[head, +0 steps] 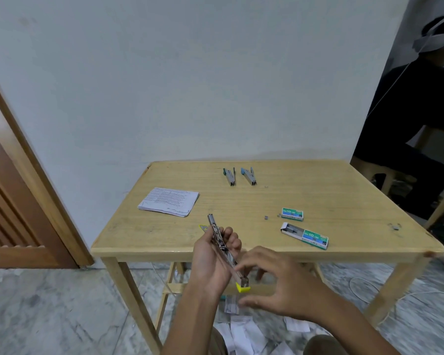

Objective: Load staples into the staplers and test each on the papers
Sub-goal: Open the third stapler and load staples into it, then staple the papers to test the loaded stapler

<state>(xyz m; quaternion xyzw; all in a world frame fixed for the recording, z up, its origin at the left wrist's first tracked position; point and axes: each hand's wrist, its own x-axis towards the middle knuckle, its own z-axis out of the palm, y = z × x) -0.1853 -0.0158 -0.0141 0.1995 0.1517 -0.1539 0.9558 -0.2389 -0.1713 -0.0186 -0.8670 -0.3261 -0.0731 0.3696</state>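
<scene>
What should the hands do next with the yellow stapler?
Probably slide staples into the open yellow stapler. The left hand holds it opened up, and the right hand pinches at its yellow end, though any staples there are too small to see.

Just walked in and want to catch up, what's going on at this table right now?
A person is loading a stapler. The left hand holds a yellow stapler swung open, while the right hand works at its yellow end, fingers pinched there. On the table lie two blue staplers, a stack of papers, one closed staple box and one open staple box, with a few loose staples nearby.
</scene>
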